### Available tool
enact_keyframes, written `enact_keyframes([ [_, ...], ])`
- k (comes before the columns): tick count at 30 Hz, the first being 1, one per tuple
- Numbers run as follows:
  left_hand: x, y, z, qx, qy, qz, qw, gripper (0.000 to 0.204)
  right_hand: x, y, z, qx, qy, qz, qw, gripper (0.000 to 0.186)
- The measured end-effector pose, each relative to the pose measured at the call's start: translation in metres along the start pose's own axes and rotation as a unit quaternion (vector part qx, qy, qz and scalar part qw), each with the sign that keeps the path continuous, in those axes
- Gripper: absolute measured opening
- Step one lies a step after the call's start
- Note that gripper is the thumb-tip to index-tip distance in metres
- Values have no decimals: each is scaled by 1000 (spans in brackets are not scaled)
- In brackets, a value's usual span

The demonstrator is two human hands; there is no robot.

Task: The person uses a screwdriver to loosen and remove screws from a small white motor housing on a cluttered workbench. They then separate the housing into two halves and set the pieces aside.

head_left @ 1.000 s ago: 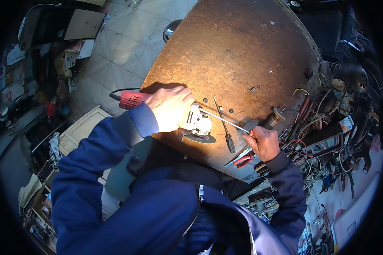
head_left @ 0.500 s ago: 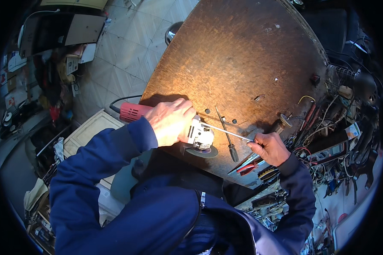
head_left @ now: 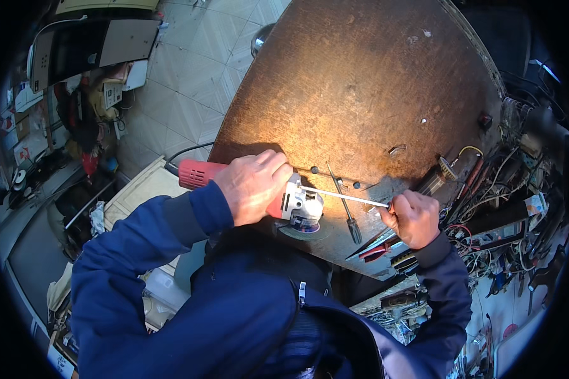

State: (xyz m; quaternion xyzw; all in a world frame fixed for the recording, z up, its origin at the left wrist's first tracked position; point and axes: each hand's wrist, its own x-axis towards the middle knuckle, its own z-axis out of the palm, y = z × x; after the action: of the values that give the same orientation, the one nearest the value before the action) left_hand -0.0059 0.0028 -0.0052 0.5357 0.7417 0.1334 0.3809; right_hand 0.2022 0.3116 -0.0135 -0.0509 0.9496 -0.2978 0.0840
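My left hand (head_left: 254, 188) is closed over a red angle grinder (head_left: 195, 172) lying at the near edge of the wooden bench. The grinder's silver gear head (head_left: 306, 203) points right, above its disc (head_left: 300, 232). My right hand (head_left: 412, 218) grips a long screwdriver (head_left: 346, 196), handle mostly hidden in my fingers, shaft reaching left to the gear head; whether the tip is inserted I cannot tell. Under that shaft a second screwdriver (head_left: 354, 228) lies with its black handle toward me. Small dark round pieces (head_left: 314, 170) rest beyond the gear head. Red-handled pliers (head_left: 376, 251) lie below my right hand.
The bench (head_left: 348, 76) curves away ahead. A motor armature (head_left: 442, 174), tangled cables and several tools (head_left: 506, 215) crowd its right side. Tiled floor (head_left: 189, 69) shows at left, with cluttered items (head_left: 88, 126) beyond and a pale cabinet (head_left: 139, 196) beside my left arm.
The grinder, bench and both hands sit lower and further right in view than a second ago, my right hand most noticeably. Both grips look unchanged, with the screwdriver shaft still at the gear head.
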Motion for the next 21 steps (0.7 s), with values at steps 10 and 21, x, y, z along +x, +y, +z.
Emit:
enact_keyframes([
  [10,-1,9,-2,6,0,-45,999,60,-1,-25,-29,21,55,31,998,37],
  [21,-3,11,2,36,36,-39,998,62,-10,-27,-22,661,217,378,611,19],
])
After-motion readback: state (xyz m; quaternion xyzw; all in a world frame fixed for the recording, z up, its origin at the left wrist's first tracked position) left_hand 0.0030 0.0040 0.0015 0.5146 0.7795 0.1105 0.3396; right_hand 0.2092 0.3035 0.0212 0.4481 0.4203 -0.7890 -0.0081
